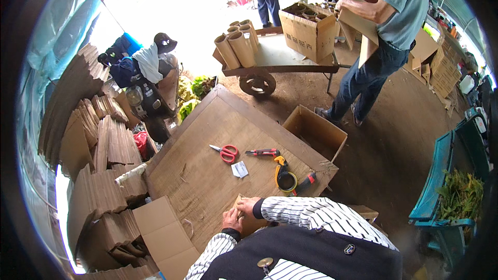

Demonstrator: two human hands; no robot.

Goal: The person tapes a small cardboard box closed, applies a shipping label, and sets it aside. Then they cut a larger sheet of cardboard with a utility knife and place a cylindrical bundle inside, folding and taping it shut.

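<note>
Both hands, left hand [232, 219] and right hand [248, 206], are closed on a small flat cardboard piece [250, 223] at the near edge of the counter [207, 140], close to the body. It looks light and stiff but creasable, best gripped by its edges. Forearms bend inward; red scissors [226, 152] lie beyond.

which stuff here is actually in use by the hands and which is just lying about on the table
In use:
- cardboard piece, held at the table edge by left hand and right hand

Lying about:
- red scissors
- utility knife
- yellow tape dispenser
- small white packet
</note>
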